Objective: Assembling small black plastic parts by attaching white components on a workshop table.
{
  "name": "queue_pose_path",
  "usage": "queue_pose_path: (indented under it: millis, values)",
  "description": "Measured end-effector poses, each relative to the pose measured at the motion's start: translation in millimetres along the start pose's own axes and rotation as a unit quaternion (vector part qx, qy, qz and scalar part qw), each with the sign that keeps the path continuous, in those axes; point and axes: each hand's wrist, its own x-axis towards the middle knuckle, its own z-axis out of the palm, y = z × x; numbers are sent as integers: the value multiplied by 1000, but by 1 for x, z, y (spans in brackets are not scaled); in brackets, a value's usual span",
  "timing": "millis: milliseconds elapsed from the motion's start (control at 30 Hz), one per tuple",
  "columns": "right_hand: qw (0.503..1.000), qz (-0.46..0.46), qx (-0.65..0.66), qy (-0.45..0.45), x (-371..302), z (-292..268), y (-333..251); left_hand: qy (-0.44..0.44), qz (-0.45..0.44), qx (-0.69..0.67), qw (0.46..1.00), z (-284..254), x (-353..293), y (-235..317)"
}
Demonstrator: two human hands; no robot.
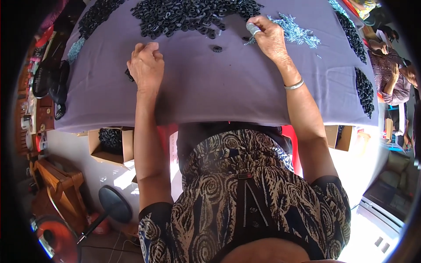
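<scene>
My left hand (146,65) is over the purple-grey cloth with its fingers curled in; what they hold, if anything, is hidden. A small black piece (128,75) shows at that hand's outer edge, and I cannot tell whether it is held or lies on the cloth. Farther off, my right hand (271,38) is closed beside a heap of small pale-blue, coil-like pieces (296,31). A whitish wrap (253,28) covers one of its digits. Small dark and pale bits show under its fingertips. Between the hands a single black ring-like piece (217,49) lies on the cloth.
A large pile of black ring-like pieces (175,19) spreads across the far side of the cloth-covered table (219,96). More black piles (365,92) lie along the right edge. Below the table are cardboard boxes (128,147). Another person (392,79) sits at the right.
</scene>
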Motion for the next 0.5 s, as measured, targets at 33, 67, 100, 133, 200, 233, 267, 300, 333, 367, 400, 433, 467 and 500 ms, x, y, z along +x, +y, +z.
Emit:
queue_pose_path:
  millis: [33, 67, 100, 133, 200, 233, 267, 300, 333, 367, 400, 433, 467, 500]
  values:
    - [1000, -18, -12, -5, -1, -2, -2, 14, 16, -34, 999, 1, 0, 2]
    - [1000, -18, -12, -4, -2, -2, -2, 27, 32, -67, 997, 1, 0, 5]
    - [999, -34, -33, -11, -2, -3, -2, 35, 55, -119, 991, 1, 0, 10]
    - [997, -50, -54, -19, -2, -3, -2, 43, 78, -169, 982, 1, -1, 15]
    - [997, -60, -40, -35, -5, -3, -8, 11, 97, -245, 965, 4, -4, 23]
    - [996, -69, -27, -50, -6, -3, -11, -4, 102, -275, 956, 3, -7, 28]
    - [996, -68, -26, -52, -7, -1, -12, 9, 130, -276, 952, 9, -9, 32]
    - [993, -93, -32, -65, -9, 1, -13, -4, 121, -296, 948, 12, -11, 35]
    - [989, -119, -38, -78, -11, 4, -15, -16, 112, -315, 942, 15, -14, 38]
    - [989, -121, -26, -86, -13, 5, -22, -2, 118, -309, 944, 16, -15, 42]
    - [982, -162, -33, -87, -16, 8, -25, -2, 118, -308, 944, 16, -17, 46]
    - [975, -202, -39, -87, -17, 11, -27, -24, 69, -369, 926, 15, -19, 50]
    - [967, -229, -52, -100, -19, 15, -30, -46, 21, -429, 902, 13, -21, 55]
    - [963, -240, -67, -106, -22, 18, -32, -47, 22, -430, 902, 10, -22, 59]
